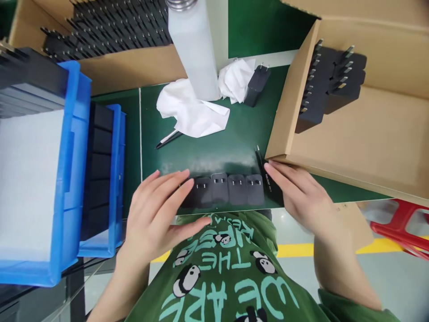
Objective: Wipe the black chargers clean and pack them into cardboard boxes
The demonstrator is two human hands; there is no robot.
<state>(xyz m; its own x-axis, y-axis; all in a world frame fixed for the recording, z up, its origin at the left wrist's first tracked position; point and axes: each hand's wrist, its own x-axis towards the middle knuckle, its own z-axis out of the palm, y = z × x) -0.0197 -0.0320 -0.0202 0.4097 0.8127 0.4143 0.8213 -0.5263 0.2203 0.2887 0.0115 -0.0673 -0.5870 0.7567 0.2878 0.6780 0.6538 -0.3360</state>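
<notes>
A row of several black plug adapters (220,190) lies along the table's near edge, metal prongs facing up. My left hand (157,210) is over the left end of this row, fingers stretched and thumb apart, its fingertips covering part of the end adapter. My right hand (298,192) lies at the right of the row, fingers extended by the near left corner of the open cardboard box (284,134). Black tweezers (264,167) with pale tips lie beside its fingertips. Dark material under that hand is partly hidden, so I cannot tell if the fingers touch it.
Several adapters (330,85) stand in the right box. Another carton (134,67) at the back left holds many more. Blue bins (67,179) are stacked at left. A white bottle (197,53), white cloths (197,112), a pen (167,138) and a single adapter (257,85) occupy the middle.
</notes>
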